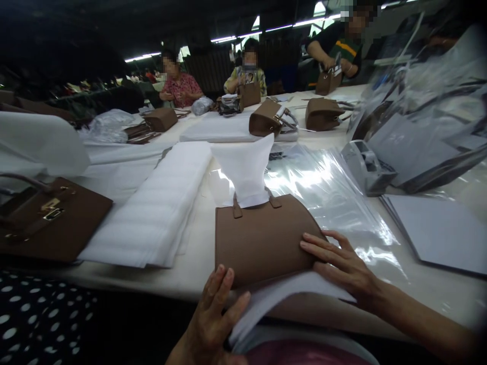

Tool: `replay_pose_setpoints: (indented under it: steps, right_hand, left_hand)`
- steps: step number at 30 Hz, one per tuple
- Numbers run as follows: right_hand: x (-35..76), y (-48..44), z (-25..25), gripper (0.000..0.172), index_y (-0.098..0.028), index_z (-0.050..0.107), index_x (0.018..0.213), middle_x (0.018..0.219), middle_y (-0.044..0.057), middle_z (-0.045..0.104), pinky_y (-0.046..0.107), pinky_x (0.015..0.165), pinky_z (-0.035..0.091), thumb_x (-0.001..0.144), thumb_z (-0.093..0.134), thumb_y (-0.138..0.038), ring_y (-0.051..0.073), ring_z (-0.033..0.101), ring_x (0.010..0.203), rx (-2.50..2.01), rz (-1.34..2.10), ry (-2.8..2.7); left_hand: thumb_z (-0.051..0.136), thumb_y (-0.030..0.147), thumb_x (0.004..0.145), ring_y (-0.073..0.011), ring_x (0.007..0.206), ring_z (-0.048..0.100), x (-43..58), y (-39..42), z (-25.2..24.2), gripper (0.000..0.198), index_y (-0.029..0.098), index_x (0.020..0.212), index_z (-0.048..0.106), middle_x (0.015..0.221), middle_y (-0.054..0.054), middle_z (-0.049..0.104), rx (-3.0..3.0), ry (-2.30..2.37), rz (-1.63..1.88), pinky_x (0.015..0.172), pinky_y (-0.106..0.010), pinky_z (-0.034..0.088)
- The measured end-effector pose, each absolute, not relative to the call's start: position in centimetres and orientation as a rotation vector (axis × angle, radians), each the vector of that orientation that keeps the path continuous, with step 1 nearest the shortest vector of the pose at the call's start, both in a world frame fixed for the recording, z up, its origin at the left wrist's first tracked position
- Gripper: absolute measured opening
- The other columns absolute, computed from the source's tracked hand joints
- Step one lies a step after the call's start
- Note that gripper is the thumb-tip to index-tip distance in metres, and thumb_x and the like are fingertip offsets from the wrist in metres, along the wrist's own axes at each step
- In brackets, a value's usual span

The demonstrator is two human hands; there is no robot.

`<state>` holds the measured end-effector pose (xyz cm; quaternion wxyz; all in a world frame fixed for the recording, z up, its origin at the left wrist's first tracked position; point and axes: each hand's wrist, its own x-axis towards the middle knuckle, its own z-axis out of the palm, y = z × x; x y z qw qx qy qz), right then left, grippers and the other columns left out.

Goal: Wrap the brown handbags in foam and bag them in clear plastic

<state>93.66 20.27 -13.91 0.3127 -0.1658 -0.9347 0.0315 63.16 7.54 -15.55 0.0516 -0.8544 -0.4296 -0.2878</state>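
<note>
A brown handbag (pixel 262 238) lies flat at the near edge of the white table (pixel 198 268), its handle wrapped in a white sheet (pixel 245 170). A white foam sheet (pixel 281 296) sticks out from under its near side. My right hand (pixel 340 263) rests flat on the bag's lower right corner and on the sheet, fingers spread. At the bag's near left corner my left hand (pixel 215 317) has its fingers stretched against the sheet's edge, holding nothing that I can see.
A stack of white foam sheets (pixel 155 213) lies left of the bag, another brown bag (pixel 49 218) further left. Clear plastic bags (pixel 331 192), a tape dispenser (pixel 367 167) and grey cards (pixel 441 228) are on the right. Across the table several people handle more brown bags (pixel 270 117).
</note>
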Motion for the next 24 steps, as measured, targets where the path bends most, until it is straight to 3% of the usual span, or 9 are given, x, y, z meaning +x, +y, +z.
replay_pose_setpoints:
  steps: [1, 3, 6, 10, 14, 16, 19, 21, 24]
  right_hand:
    - [93.6, 20.1, -14.3, 0.008, -0.017, 0.053, 0.087, 0.121, 0.014, 0.052, 0.055, 0.095, 0.033, 0.083, 0.047, -0.018, 0.027, 0.042, 0.119, -0.468, 0.095, -2.43]
    - [93.3, 19.6, -15.0, 0.007, -0.017, 0.054, 0.086, 0.118, 0.015, 0.054, 0.051, 0.092, 0.037, 0.08, 0.05, -0.019, 0.028, 0.044, 0.118, -0.55, 0.125, -2.354]
    - [92.3, 19.1, -15.7, 0.007, -0.017, 0.055, 0.085, 0.111, 0.014, 0.058, 0.044, 0.087, 0.044, 0.079, 0.052, -0.014, 0.028, 0.048, 0.114, -0.641, 0.203, -2.2]
    - [90.8, 19.0, -15.7, 0.011, -0.017, 0.056, 0.087, 0.097, 0.01, 0.059, 0.039, 0.081, 0.048, 0.078, 0.056, -0.011, 0.025, 0.054, 0.104, -0.747, 0.269, -2.015]
    - [89.4, 19.6, -15.1, 0.013, -0.018, 0.054, 0.089, 0.089, 0.007, 0.056, 0.032, 0.073, 0.051, 0.078, 0.06, -0.02, 0.019, 0.057, 0.089, -1.044, 0.215, -1.928]
    - [89.0, 20.0, -14.8, 0.028, -0.017, 0.05, 0.101, 0.091, 0.008, 0.056, 0.033, 0.071, 0.051, 0.077, 0.062, -0.027, 0.019, 0.057, 0.085, -1.17, 0.113, -1.914]
    - [88.8, 20.4, -14.0, 0.056, -0.015, 0.042, 0.121, 0.112, 0.016, 0.051, 0.045, 0.084, 0.046, 0.074, 0.065, -0.033, 0.027, 0.051, 0.103, -1.223, -0.169, -1.927]
    - [88.8, 20.6, -13.5, 0.047, -0.017, 0.046, 0.12, 0.122, 0.016, 0.046, 0.055, 0.095, 0.034, 0.076, 0.063, -0.026, 0.031, 0.043, 0.114, -1.129, -0.321, -1.987]
    - [89.1, 20.8, -12.7, 0.025, -0.013, 0.057, 0.107, 0.11, 0.01, 0.057, 0.05, 0.102, 0.029, 0.086, 0.044, -0.01, 0.024, 0.047, 0.113, -0.714, -0.273, -2.237]
  left_hand:
    - [0.036, 0.056, 0.083, -0.0443, 0.125, 0.024, 63.2, 7.6, -15.6, 0.054, 0.015, 0.112, 0.055, 0.142, -0.02, 0.021, -2.549, -1.302, -0.851, 0.09, -0.063, 0.034]
    - [0.051, 0.037, 0.082, -0.0419, 0.125, 0.028, 63.4, 8.0, -15.5, 0.028, 0.018, 0.102, 0.06, 0.141, -0.016, 0.026, -2.434, -1.298, -0.838, 0.091, -0.061, 0.036]
    - [0.047, 0.007, 0.081, -0.0334, 0.121, 0.038, 63.9, 9.1, -15.2, 0.016, 0.015, 0.087, 0.059, 0.132, -0.013, 0.042, -2.385, -1.307, -0.92, 0.089, -0.047, 0.047]
    - [0.05, 0.004, 0.079, -0.0247, 0.107, 0.053, 64.7, 10.6, -14.3, 0.01, 0.011, 0.084, 0.056, 0.103, -0.013, 0.061, -2.358, -1.341, -1.074, 0.082, -0.034, 0.052]
    - [0.057, 0.0, 0.074, -0.0153, 0.081, 0.059, 65.8, 11.6, -14.0, 0.02, 0.015, 0.064, 0.049, 0.083, -0.007, 0.061, -2.157, -1.569, -1.219, 0.072, -0.026, 0.049]
    - [0.057, 0.001, 0.075, -0.0123, 0.074, 0.056, 66.1, 11.9, -14.1, 0.025, 0.016, 0.059, 0.045, 0.077, -0.004, 0.058, -2.098, -1.639, -1.256, 0.068, -0.025, 0.047]
    - [0.056, 0.003, 0.077, -0.0111, 0.074, 0.055, 66.3, 12.1, -14.1, 0.025, 0.017, 0.059, 0.045, 0.077, -0.002, 0.056, -2.08, -1.748, -1.255, 0.069, -0.023, 0.045]
    - [0.055, 0.005, 0.078, -0.0106, 0.074, 0.055, 66.2, 12.1, -13.9, 0.025, 0.017, 0.059, 0.045, 0.077, -0.002, 0.056, -2.084, -1.798, -1.244, 0.069, -0.023, 0.045]
    - [0.055, 0.007, 0.079, -0.0099, 0.071, 0.052, 66.1, 12.4, -13.5, 0.025, 0.018, 0.059, 0.044, 0.073, 0.0, 0.053, -2.088, -1.826, -1.202, 0.067, -0.021, 0.044]
